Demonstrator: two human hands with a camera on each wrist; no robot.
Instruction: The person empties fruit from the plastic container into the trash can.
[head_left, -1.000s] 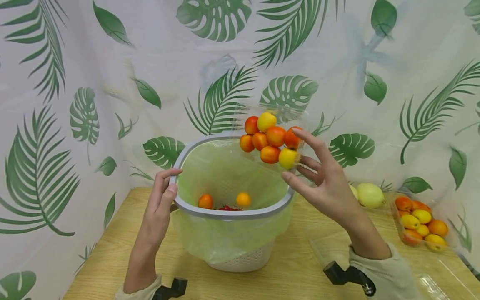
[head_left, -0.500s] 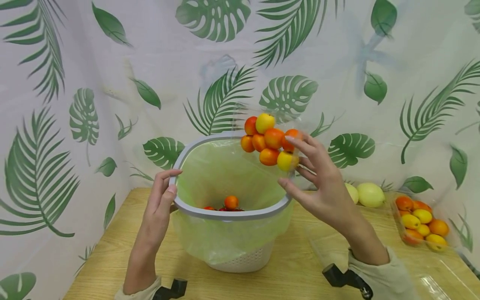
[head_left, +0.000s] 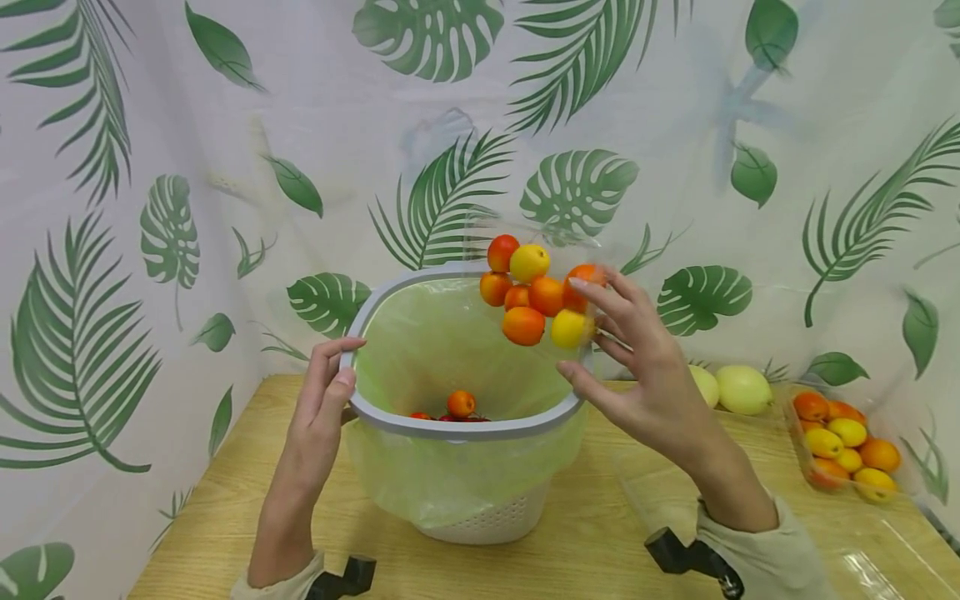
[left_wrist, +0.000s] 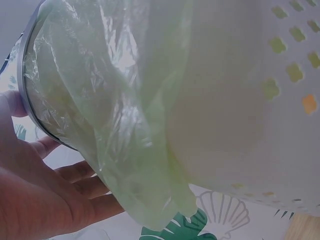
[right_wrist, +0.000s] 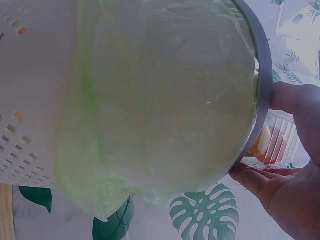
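A grey rim point(head_left: 465, 429) tops the white perforated bin point(head_left: 487, 521), which is lined with a thin green plastic bag point(head_left: 450, 475). At its left side my left hand point(head_left: 315, 408) grips the rim, thumb on the near side. My right hand point(head_left: 652, 358) holds a clear plastic box point(head_left: 543, 233) tilted over the bin's right side. Several small orange, red and yellow fruits point(head_left: 546, 296) lie bunched in the box. Down inside the bin are an orange fruit point(head_left: 461, 403) and some red ones, partly hidden by the front rim.
On the wooden table point(head_left: 225, 492) to the right stands another clear box point(head_left: 806, 467) of orange and yellow fruits. Large pale green fruits point(head_left: 742, 390) lie behind my right wrist. A leaf-patterned sheet point(head_left: 450, 100) hangs behind the table.
The fruits in the held box have shifted slightly down and left, and my right fingers have moved a little left. Inside the bin, an orange fruit rolled to the middle. My left hand stays put.
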